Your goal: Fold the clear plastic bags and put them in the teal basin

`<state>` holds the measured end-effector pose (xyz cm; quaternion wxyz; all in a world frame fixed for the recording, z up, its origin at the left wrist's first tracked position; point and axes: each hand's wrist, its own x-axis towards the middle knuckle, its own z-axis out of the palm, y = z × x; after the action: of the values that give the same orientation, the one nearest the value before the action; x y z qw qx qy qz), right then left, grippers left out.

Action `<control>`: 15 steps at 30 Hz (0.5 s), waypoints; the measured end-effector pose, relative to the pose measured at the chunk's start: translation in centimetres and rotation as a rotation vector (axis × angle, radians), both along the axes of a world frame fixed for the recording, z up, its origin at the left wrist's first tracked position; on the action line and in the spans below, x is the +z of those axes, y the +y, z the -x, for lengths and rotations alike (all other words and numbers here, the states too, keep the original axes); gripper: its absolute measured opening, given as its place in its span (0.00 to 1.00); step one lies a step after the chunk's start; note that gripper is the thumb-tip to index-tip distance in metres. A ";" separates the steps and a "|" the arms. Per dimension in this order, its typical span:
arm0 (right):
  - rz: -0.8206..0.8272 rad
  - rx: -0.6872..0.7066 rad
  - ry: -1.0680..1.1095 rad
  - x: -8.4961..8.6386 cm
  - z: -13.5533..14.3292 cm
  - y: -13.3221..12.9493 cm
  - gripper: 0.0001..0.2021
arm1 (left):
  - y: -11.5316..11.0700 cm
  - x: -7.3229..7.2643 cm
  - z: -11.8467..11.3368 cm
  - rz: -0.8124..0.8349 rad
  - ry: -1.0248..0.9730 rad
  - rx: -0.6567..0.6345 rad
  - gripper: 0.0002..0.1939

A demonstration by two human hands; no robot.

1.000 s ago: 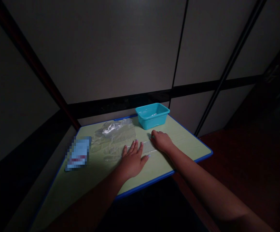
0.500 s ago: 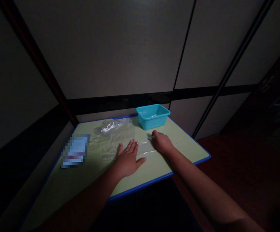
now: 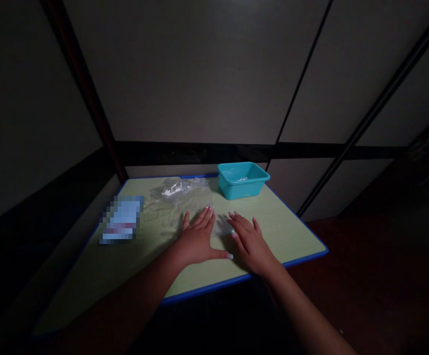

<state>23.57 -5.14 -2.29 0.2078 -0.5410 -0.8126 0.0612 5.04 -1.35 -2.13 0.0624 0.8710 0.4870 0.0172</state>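
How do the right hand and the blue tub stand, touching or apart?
Apart. The head view shows a strip of bare table between the fingers of the right hand and the blue tub beyond them.

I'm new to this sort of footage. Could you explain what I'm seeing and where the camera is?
No machine shows: a person's bare left hand and right hand are seen by one camera worn on the head, looking forward and down. On the pale green, blue-edged table lie a crumpled, clear plastic sheet, a flat, pixelated light-blue item and an open, rectangular turquoise tub. The left hand is spread over a thin, clear plastic piece; the right hand's fingers reach near its right end. Neither hand appears to grip anything.
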 end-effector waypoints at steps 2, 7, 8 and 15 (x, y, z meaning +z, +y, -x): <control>0.043 -0.001 -0.034 -0.3 0.2 -0.3 0.22 | 0.4 0.0 0.6 0.018 0.015 -0.015 0.58; 0.109 0.046 -0.092 -0.3 0.7 -0.5 0.25 | 0.7 -0.3 1.0 0.045 0.028 -0.057 0.52; 0.116 0.049 -0.096 -0.3 0.7 -0.6 0.25 | 0.7 -0.4 0.9 0.056 0.027 -0.057 0.49; 0.143 0.064 -0.137 0.3 1.0 -1.0 0.26 | 0.8 -0.6 0.9 0.109 0.040 -0.077 0.53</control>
<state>22.58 -6.17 -2.02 0.1103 -0.5312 -0.8354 0.0885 4.14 -0.51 -2.68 0.1006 0.8846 0.4543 -0.0289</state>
